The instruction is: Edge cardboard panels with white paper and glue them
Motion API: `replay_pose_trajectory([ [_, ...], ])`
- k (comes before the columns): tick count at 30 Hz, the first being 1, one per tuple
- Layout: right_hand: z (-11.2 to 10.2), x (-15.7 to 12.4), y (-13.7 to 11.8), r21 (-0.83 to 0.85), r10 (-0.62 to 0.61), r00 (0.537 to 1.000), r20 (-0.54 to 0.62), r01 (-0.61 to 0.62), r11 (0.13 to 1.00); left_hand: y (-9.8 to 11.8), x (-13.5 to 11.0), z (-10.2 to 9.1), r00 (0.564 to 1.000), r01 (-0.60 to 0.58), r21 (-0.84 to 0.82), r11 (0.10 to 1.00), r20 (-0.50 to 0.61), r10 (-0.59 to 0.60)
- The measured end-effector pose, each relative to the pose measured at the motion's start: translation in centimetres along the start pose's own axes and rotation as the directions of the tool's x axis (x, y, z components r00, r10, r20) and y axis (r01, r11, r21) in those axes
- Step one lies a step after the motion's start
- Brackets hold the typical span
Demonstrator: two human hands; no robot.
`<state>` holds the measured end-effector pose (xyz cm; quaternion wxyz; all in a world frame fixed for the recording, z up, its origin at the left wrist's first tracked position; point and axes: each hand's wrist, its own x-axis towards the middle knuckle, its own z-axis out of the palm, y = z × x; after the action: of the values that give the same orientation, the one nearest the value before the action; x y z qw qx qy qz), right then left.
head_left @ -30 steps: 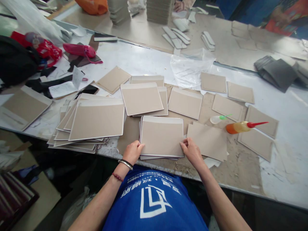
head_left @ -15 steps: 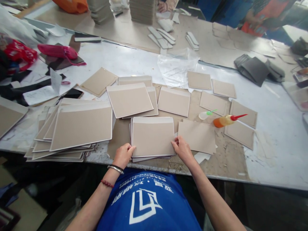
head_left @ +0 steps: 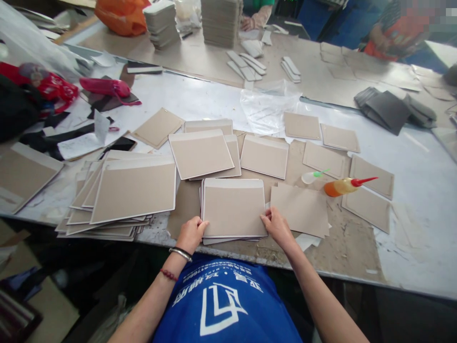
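A small stack of tan cardboard panels (head_left: pixel 233 207) with white borders lies at the table's near edge in front of me. My left hand (head_left: pixel 192 233) grips the stack's lower left corner, fingers curled round the edge. On the right edge of the same stack my right hand (head_left: pixel 277 225) pinches it with thumb and fingers. A plain tan sheet (head_left: pixel 300 209) lies just right of my right hand.
A bigger pile of panels (head_left: pixel 132 190) sits to the left, more panels spread behind. An orange glue bottle with a red tip (head_left: pixel 344 186) and a small green-tipped bottle (head_left: pixel 312 176) lie to the right. Clear plastic bag (head_left: pixel 267 107), grey stacks and other people at the far side.
Both hands stay on the stack's sides with hardly any movement. Only the camera has shifted, first right, then back a little.
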<state>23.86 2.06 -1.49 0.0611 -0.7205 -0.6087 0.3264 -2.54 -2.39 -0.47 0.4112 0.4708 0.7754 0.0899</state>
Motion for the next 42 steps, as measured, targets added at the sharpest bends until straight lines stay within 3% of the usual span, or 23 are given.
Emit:
replay_pose_trajectory([
  [13,0.6,0.4,0.7,0.014,-0.010,1.000,-0.029,0.011,1.000,-0.6,0.2,0.4,1.000,-0.007,-0.034,0.999,-0.023,0.007],
  [24,0.2,0.2,0.0,-0.014,0.029,1.000,-0.006,-0.029,0.999,-0.9,0.7,-0.2,0.997,-0.023,0.049,0.999,-0.069,0.027],
  [42,0.2,0.0,0.1,0.011,0.020,1.000,0.001,-0.020,1.000,-1.3,1.1,0.0,0.996,-0.090,-0.016,0.996,-0.023,0.089],
])
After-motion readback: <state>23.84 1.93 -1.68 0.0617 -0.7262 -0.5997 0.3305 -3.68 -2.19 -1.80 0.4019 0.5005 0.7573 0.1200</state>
